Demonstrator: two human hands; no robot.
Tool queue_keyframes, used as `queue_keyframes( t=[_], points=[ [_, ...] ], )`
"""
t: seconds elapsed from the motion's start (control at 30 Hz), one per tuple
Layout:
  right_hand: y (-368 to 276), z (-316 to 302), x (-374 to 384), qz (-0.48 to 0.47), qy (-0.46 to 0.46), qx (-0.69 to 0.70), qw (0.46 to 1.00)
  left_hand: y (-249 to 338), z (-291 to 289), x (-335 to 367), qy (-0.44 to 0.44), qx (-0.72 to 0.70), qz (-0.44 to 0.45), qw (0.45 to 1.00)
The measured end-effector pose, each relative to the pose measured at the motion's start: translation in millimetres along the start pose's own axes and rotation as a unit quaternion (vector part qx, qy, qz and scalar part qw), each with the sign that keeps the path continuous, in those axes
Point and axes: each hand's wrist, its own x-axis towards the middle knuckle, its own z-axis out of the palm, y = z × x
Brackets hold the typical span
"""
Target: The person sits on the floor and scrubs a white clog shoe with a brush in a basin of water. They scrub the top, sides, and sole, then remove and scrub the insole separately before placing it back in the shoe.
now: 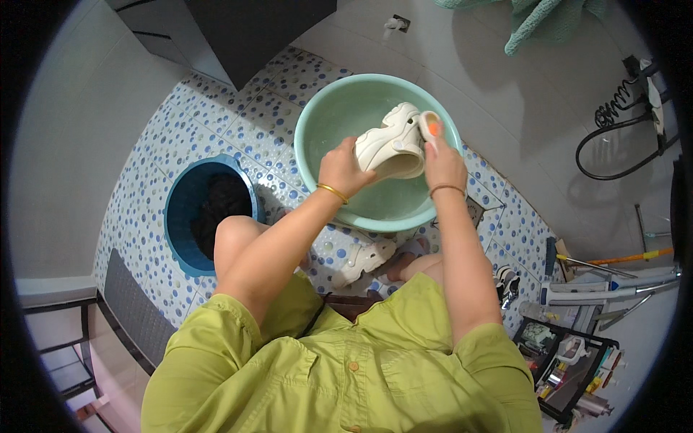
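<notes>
A white chunky shoe (390, 144) is held over the pale green basin (325, 115), which sits on the floor toward 12 o'clock from the person. The left hand (343, 169) is closed around the shoe's heel end; the right hand (442, 160) grips a small brush with an orange patch (430, 126), pressed against the shoe's toe end. At 9 o'clock from the basin stands a dark blue bucket (184, 216) with dark contents. A second white shoe (364, 258) lies on the floor at 6 o'clock, just below the basin. The floor (238, 123) is white tile with blue dots; a rack of bottles (570, 361) sits at 4 o'clock.
</notes>
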Motion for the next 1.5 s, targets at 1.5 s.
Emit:
queue_keyframes(
  t=[1.5],
  points=[
    [-18,-5,-45,-0.189,-0.09,0.171,0.963,-14,-3,-4,0.004,-0.112,0.061,0.992]
  ],
)
